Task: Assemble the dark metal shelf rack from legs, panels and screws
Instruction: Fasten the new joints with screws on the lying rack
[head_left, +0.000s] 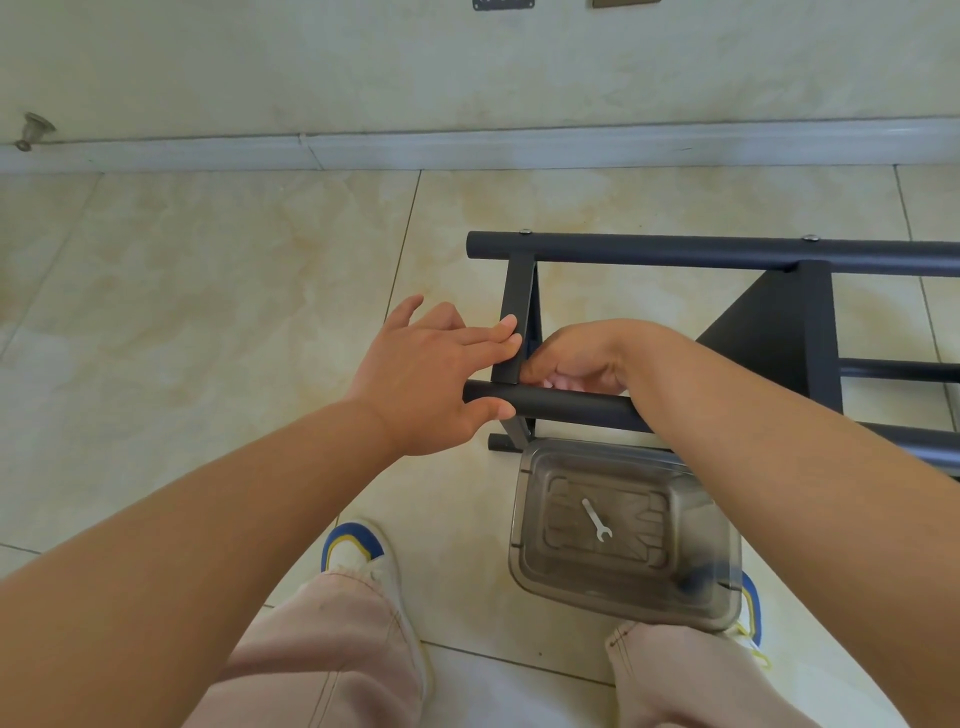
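Your left hand (426, 379) steadies the shelf rack (675, 332), which lies on its side on the tiled floor (208, 312) just ahead of your feet. The fingers (493, 338) of that hand lie straight against the outer face of the end panel (514, 332), while the thumb passes under the near leg tube (561, 408); nothing is clenched, so treat this as a bracing contact, not a grip. To the right of those fingers, on the inner side of the same panel, your right hand (576, 358) is curled at the joint where panel meets tube; it appears to pinch a small fastener, but the item itself is hidden and cannot be confirmed. Expect the rack to behave as a rigid, fairly heavy steel frame: the tubes will not flex, the powder-coated finish looks smooth and may slide under a dry palm, and the panel edges look thin enough to bite. Take hold around a tube close to a joint, not on a panel edge. The far leg tube (727, 252) already carries two screw heads (526, 232), which suggests the frame will hold its shape when moved. Below and right of your right fingers, a clear plastic tray (524, 519) rests on the floor with a small spanner (595, 519) inside, touching the lowest tube.
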